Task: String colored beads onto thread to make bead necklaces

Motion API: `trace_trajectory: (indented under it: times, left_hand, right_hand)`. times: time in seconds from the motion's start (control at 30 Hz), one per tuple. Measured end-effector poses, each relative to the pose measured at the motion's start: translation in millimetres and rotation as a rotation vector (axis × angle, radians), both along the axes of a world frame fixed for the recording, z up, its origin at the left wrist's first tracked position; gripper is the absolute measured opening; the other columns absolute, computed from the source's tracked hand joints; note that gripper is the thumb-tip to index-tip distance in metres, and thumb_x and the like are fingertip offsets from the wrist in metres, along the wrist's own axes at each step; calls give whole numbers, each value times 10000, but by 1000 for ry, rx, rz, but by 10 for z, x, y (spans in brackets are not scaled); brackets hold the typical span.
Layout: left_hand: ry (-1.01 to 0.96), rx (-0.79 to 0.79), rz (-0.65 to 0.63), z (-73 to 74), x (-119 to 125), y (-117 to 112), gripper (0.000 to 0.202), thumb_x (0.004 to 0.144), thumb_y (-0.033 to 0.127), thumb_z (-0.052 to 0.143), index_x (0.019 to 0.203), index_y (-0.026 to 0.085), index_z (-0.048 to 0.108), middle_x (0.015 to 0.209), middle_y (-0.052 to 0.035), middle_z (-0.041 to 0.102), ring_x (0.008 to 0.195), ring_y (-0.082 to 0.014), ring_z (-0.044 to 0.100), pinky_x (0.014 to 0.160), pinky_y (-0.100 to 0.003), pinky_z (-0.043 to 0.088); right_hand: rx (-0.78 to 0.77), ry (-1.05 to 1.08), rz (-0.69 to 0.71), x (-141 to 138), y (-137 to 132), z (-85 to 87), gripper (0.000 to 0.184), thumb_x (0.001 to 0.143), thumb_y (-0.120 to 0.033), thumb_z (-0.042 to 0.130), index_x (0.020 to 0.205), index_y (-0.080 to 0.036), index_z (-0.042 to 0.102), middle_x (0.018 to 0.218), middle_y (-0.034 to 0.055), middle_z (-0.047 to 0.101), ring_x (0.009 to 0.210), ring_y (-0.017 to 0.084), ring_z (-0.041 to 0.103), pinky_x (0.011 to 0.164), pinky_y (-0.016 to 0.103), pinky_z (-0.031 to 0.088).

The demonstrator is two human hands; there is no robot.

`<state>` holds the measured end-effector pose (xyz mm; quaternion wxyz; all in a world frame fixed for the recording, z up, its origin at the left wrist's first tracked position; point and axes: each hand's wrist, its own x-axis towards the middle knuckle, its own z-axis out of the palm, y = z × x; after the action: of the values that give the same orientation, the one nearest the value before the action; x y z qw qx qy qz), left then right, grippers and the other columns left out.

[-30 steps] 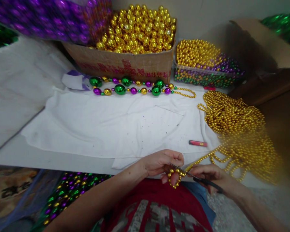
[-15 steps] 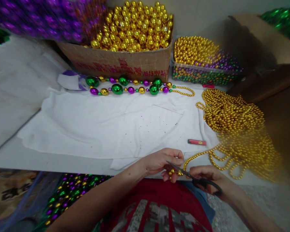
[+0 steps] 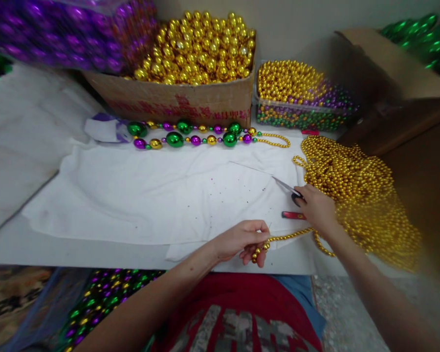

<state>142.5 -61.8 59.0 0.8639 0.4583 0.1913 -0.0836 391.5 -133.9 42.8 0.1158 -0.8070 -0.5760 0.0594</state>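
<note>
I have the left hand (image 3: 246, 239) pinching a gold bead strand (image 3: 290, 236), near; the right hand (image 3: 317, 208), apart, grips scissors (image 3: 287, 187) farther right

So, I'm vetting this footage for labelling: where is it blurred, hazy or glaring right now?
Head view: a hazy smear softens the lower right of the gold bead pile; head view: the purple beads at upper left look blurred; head view: small bright highlights dot the large gold balls; head view: the scissors and held gold strand read fairly clearly.
</note>
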Motion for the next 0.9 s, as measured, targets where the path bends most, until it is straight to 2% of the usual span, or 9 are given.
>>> trace_trajectory:
  times: [0.13,0.27,0.33,0.4,0.47,0.6,0.77,0.83,0.9]
  left_hand:
    - [-1,63,8,24,-46,12,294,853,450,524,833,165,457,587,-8,666,314,-40,407,317,-153,209]
    - [-2,85,22,25,-43,12,274,856,435,524,835,171,453,581,-1,664,307,-42,399,318,-147,244]
    - [-5,85,14,16,-16,6,270,856,429,527,840,168,460,579,-1,661,307,-43,403,317,-146,247]
    - [-16,98,2,4,15,-2,270,855,422,532,849,156,485,572,-4,654,311,-45,411,319,-150,257]
    - [-28,119,-1,-2,35,-9,280,856,417,534,858,138,517,566,-9,647,313,-45,412,323,-156,264]
    - [-27,132,51,56,16,-28,256,863,395,525,845,139,519,605,-24,668,318,-35,394,326,-161,211]
    - [27,227,29,227,-36,-104,233,859,383,523,831,152,500,616,-14,676,326,-29,348,355,-162,225]
    - [62,282,-13,277,-69,-143,243,865,399,508,849,157,501,626,-7,676,339,-34,344,363,-168,222]
    - [91,339,-40,310,-122,-174,247,881,407,476,872,162,507,640,-1,676,376,-47,371,383,-172,233]
  right_hand:
    - [-64,-115,82,-14,94,6,168,818,-165,563,938,-170,680,908,128,618,938,284,498,777,358,381]
    - [-64,-142,70,-145,27,280,249,862,-114,478,1048,-151,640,968,130,585,865,244,531,697,322,399]
    - [-23,37,182,-328,-66,483,266,900,-168,472,1140,-175,586,1024,97,578,851,203,549,701,292,419]
    - [-20,341,418,-561,-181,649,296,898,-238,532,1193,-210,541,1096,66,565,870,168,559,724,257,437]
    - [-41,457,532,-773,-294,722,313,893,-224,545,1205,-214,526,1082,63,565,890,168,561,743,260,436]
    - [-12,370,425,-983,-438,646,175,912,-140,461,993,-172,613,800,38,567,726,167,549,624,263,390]
    - [87,649,259,-1050,-639,639,165,900,-179,510,772,-173,613,693,4,580,653,126,546,596,227,384]
    - [-1,738,173,-999,-915,645,224,917,-248,491,746,-176,617,674,5,586,633,128,555,577,225,399]
    - [-225,745,115,-850,-1339,606,303,927,-303,454,705,-183,622,656,11,606,598,137,568,544,230,419]
